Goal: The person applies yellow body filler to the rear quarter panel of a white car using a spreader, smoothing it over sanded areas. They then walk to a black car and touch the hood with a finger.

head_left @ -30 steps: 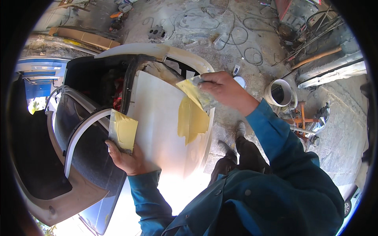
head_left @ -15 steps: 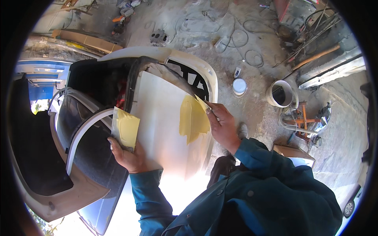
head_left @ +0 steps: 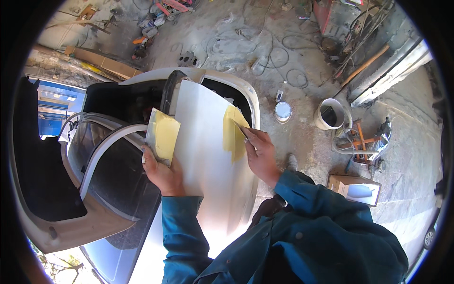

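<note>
As fingers press, putty lies beneath.

The car panel was plain white, with a pale yellow patch of filler spread on it. The flat board in the left hand was coated the same pale yellow over a whitish edge. Both sleeves were dark teal. The car window glass looked dark grey, framed in white. The floor was dusty grey, crossed by thin dark cables. The bucket was off-white, dark inside. The small can had a pale bluish-white lid.
</note>
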A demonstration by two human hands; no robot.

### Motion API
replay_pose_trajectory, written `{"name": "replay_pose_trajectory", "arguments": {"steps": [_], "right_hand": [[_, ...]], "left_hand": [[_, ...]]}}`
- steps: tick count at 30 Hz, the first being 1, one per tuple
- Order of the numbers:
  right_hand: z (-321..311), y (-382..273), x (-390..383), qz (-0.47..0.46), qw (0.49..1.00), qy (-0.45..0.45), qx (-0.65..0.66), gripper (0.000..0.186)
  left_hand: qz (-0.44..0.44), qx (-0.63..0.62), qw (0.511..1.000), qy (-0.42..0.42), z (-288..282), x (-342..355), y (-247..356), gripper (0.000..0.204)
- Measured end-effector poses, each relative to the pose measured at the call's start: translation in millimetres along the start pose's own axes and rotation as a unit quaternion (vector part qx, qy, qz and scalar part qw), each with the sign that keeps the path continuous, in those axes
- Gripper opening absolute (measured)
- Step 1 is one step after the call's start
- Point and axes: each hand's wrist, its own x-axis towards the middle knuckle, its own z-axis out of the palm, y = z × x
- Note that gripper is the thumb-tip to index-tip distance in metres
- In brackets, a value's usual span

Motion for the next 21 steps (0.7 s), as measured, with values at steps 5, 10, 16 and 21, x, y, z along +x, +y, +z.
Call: {"name": "replay_pose_trajectory", "arguments": {"steps": [5, 10, 16, 21], "right_hand": [[-3, 8, 10, 0.036, 0.998, 0.053, -0.003, 0.039], [16, 18, 17, 0.03, 0.997, 0.067, -0.02, 0.04], [31, 9, 8, -0.002, 0.997, 0.073, -0.001, 0.044], [28, 3, -13, -0.008, 0.999, 0.043, 0.005, 0.049]], "left_hand": [[0.039, 0.118, 0.992, -0.003, -13, 8, -5, 0.047], [0.02, 0.062, 0.998, 0.0, 5, -2, 2, 0.048], [0.002, 0.027, 0.999, 0.031, 9, -4, 2, 0.052], [-0.018, -0.002, 1.0, 0.014, 5, -1, 0, 0.049]]}}
